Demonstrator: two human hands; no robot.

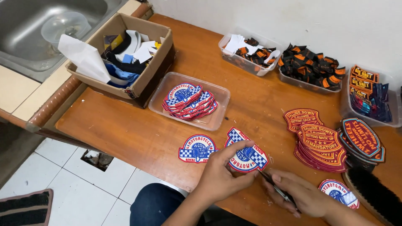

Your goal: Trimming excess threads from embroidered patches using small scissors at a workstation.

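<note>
L hand point(217, 178): gripping round blue-white-red patch point(247, 154) by lower edge, tilting it off wooden table point(125, 129). R hand point(303, 194): closed round small dark scissors point(274, 187), tips nearing patch edge at 5 o'clock. Step, prob.: trimming stray threads; next calling for steady patch, fine snips. Matching patch point(197, 148) lying at 9 o'clock; clear tray w/ patch stack point(189, 100) at 11; red patch pile point(320, 144) at 2; brush point(374, 194) at 4.

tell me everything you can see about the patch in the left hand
The round embroidered patch with blue-and-white checkered side banners and red edging looks like stitched fabric. It sits turned at an angle, low over the orange-brown wooden table. The left hand pinches its near edge, thumb on top. The right hand points a thin dark tool at its lower edge.
</note>
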